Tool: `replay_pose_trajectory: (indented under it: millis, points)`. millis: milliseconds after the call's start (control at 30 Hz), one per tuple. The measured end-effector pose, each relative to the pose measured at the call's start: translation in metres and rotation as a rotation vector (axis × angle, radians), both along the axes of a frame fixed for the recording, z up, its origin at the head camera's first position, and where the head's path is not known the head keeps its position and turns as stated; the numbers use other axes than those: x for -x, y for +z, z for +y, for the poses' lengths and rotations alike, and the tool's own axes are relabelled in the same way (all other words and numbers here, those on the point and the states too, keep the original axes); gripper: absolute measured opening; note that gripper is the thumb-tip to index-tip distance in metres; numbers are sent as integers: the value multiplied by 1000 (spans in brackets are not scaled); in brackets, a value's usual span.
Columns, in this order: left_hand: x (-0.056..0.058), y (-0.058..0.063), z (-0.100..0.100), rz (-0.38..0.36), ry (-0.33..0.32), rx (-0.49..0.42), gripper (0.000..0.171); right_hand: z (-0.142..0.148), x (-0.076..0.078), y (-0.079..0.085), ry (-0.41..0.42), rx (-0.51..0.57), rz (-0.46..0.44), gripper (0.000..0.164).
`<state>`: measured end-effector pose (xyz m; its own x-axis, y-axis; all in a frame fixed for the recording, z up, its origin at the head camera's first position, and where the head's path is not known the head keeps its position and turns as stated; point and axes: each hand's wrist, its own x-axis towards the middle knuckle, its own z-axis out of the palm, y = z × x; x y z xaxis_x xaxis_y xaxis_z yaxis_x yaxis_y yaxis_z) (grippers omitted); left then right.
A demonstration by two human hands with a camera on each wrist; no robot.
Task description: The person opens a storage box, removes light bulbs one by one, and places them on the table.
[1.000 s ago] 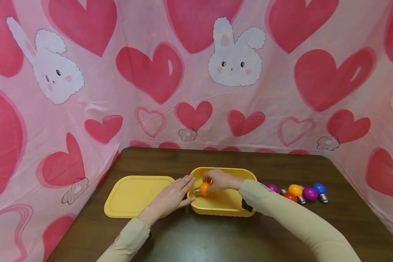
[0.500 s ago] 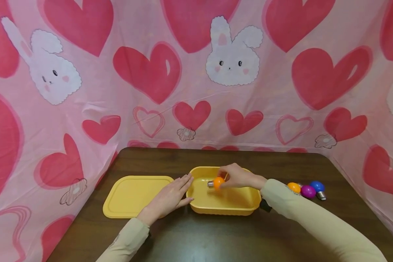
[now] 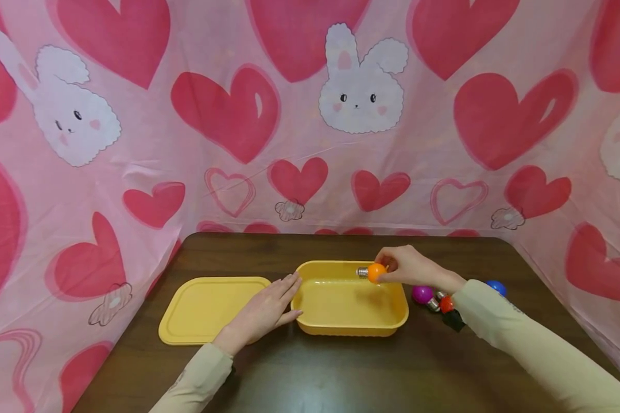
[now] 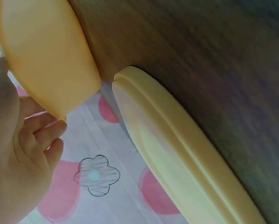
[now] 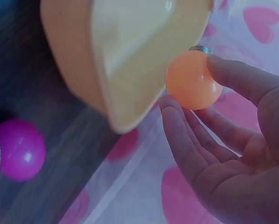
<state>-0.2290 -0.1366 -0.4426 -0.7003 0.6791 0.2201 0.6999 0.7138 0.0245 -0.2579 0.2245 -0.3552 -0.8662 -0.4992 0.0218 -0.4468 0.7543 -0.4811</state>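
My right hand (image 3: 410,267) pinches an orange light bulb (image 3: 376,273) between thumb and fingertips, its silver screw base pointing left. The bulb hangs over the far right part of a yellow rectangular box (image 3: 351,331). In the right wrist view the orange bulb (image 5: 193,80) shows close by the box's rim. My left hand (image 3: 266,304) touches the box's left rim with straight fingers; in the left wrist view its fingertips (image 4: 53,133) lie along the rim. No bulb lies inside the box.
A flat yellow lid (image 3: 206,310) lies left of the box on the dark wooden table (image 3: 310,373). Right of the box lie a purple bulb (image 3: 422,294), a red bulb (image 3: 446,304) and a blue bulb (image 3: 496,287), partly behind my right sleeve. A pink heart-patterned cloth (image 3: 289,132) hangs behind.
My right hand has lifted the orange bulb from the box's left part and carried it up and right to the far right rim. My left hand stays at the left rim.
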Motion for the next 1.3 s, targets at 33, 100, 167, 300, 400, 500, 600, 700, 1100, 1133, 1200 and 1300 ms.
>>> replay_pose_trajectory:
  millis: [33,100,167,300,400,500,600,700,1100,1133,1200,1300]
  points:
    - [0,0,0,-4,1,3,73,5,-1,2,-14,-2,7,33]
    - [0,1,0,-7,2,4,73,16,-3,5,-37,-3,19,34]
    - [0,1,0,-9,3,5,73,27,-5,7,-57,-2,31,34]
    - [0,0,-1,1,2,9,73,47,-9,9,-106,0,38,36]
    - [0,-2,-1,11,4,12,73,62,-12,10,-146,-7,42,39]
    - [-1,-2,-1,18,1,6,73,79,-15,9,-204,-20,48,40]
    - [-2,-1,-1,20,1,2,73,96,-20,9,-261,-25,59,39]
    - [-2,-1,-1,20,3,2,73,114,-24,7,-308,-40,79,39]
    - [-2,-1,-1,7,6,20,74,178,-35,-9,-493,-102,18,59]
    - [-2,-1,-1,9,4,20,74,183,-37,-10,-507,-105,10,61]
    - [-2,-1,-1,11,1,18,73,191,-40,-12,-525,-105,-5,63]
    - [-1,-1,-1,14,-3,16,73,202,-44,-14,-539,-103,-8,64]
